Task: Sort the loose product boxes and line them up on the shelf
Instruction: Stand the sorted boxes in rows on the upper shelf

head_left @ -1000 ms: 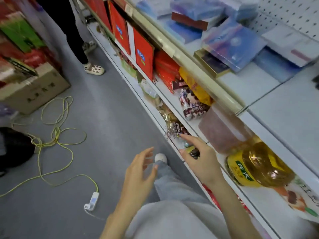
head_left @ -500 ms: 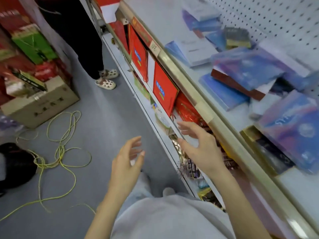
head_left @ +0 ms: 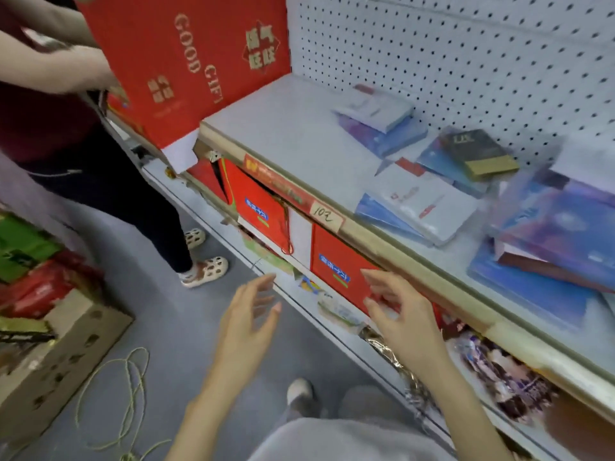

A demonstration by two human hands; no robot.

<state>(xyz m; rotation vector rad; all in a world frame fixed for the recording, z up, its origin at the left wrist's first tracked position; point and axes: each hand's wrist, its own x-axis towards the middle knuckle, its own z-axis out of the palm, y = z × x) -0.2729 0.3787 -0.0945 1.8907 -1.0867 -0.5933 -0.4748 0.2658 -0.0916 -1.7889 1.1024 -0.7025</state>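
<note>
A: Grips?

B: Left grip (head_left: 248, 324) open, fingers loosely spread, holding nothing. It hangs over the floor (head_left: 173, 331), below and left of the handwritten tag (head_left: 326, 216). Right grip (head_left: 402, 321) also open, fingers fanned and a little bent, nothing in it (tips blurred).

A: Is the right one touching anything?

B: It sits in front of a red box (head_left: 336, 271) standing under the shelf (head_left: 293, 128), directly below the tag. Contact or not: cannot tell.

A: The loose boxes?

B: On the shelf, right of the tag, unsorted. A white box (head_left: 429, 207) lies flat over blue ones, just right of the tag. A dark box (head_left: 479, 153) with a gold end sits askew on another, further right and back. Blue boxes (head_left: 565, 224) are heaped crooked, farthest right. A small pile (head_left: 376, 111) lies well behind the tag, near the pegboard (head_left: 466, 44).

A: Anything else?

B: A second person's hand (head_left: 83, 71) holds a big red gift box (head_left: 186, 61) upright at the shelf's end, above and left of the tag. A carton (head_left: 50, 354) and a yellow cord (head_left: 129, 394) are on the floor, far left of the tag.
</note>
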